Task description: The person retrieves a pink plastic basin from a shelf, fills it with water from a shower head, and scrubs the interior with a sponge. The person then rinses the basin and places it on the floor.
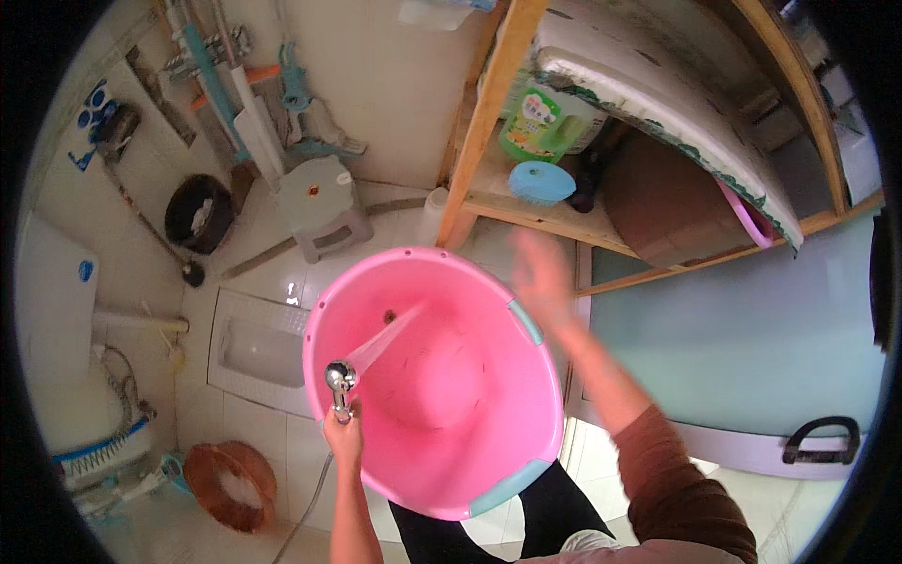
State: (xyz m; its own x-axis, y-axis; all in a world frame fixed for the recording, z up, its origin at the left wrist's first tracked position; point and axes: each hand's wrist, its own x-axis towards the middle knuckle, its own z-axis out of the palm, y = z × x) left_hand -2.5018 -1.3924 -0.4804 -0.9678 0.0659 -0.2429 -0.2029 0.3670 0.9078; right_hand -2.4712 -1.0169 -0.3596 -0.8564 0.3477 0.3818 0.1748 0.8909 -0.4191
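My left hand (pixel 343 434) grips a chrome spray head (pixel 339 380) on a hose, and a jet of water (pixel 385 340) shoots from it into a large pink plastic basin (pixel 442 376). The basin is tilted toward me, its inside facing up. My right hand (pixel 543 274) is blurred, fingers spread, at the basin's far right rim near a pale blue handle patch (pixel 526 321); whether it touches the rim I cannot tell.
A squat toilet pan (pixel 258 350) lies in the tiled floor at left, with a small grey stool (pixel 324 207) and a black bin (pixel 199 212) behind it. A wooden shelf (pixel 489 113) holds a green bottle (pixel 531 122) and blue brush (pixel 542 182). An orange basket (pixel 232 484) sits lower left.
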